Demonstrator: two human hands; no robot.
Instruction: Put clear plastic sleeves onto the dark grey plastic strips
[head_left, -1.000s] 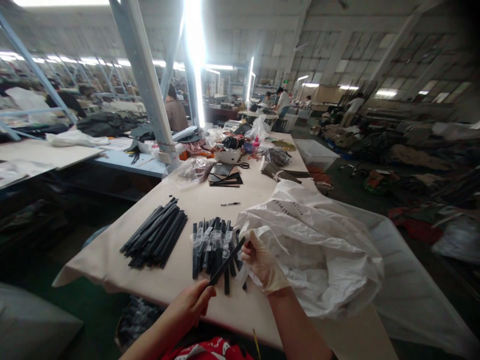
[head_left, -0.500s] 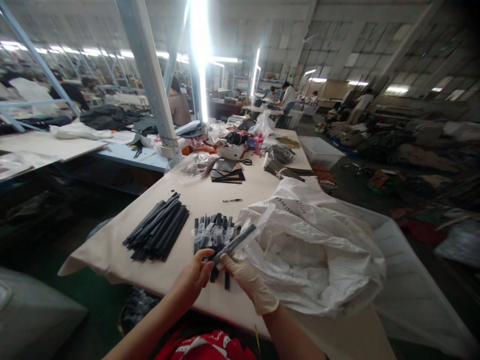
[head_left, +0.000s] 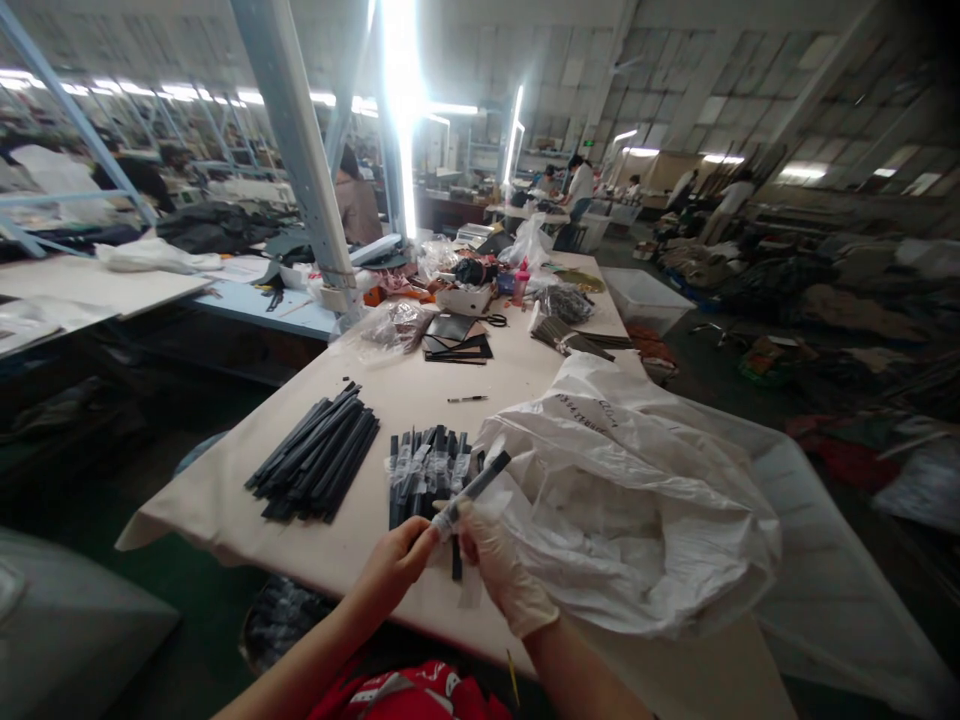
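Note:
My left hand (head_left: 405, 555), bare, is closed around the lower end of a dark flat strip (head_left: 491, 475) that slants up to the right. Clear plastic (head_left: 448, 518) is wrapped about the strip's middle, and a loose piece hangs below. My right hand (head_left: 499, 565), in a pale glove, has its fingers bent round the plastic on the strip; its fingertips are partly hidden. Just behind the hands lies a row of dark strips with clear plastic bands (head_left: 427, 465). A larger pile of unwrapped dark strips (head_left: 315, 455) rests to the left.
An opened white plastic sack (head_left: 622, 510) lies close on the right, beside a translucent bin (head_left: 832, 570). A pen (head_left: 468, 399), dark sheets (head_left: 456, 338), scissors (head_left: 495, 320) and a tied bundle (head_left: 562, 335) lie farther back. A metal post (head_left: 304, 140) rises at the table's left side.
The plastic that stuck out at the strip's upper right is now round its middle, with an end hanging down. My right hand has turned over the strip, and my left hand has shifted slightly lower.

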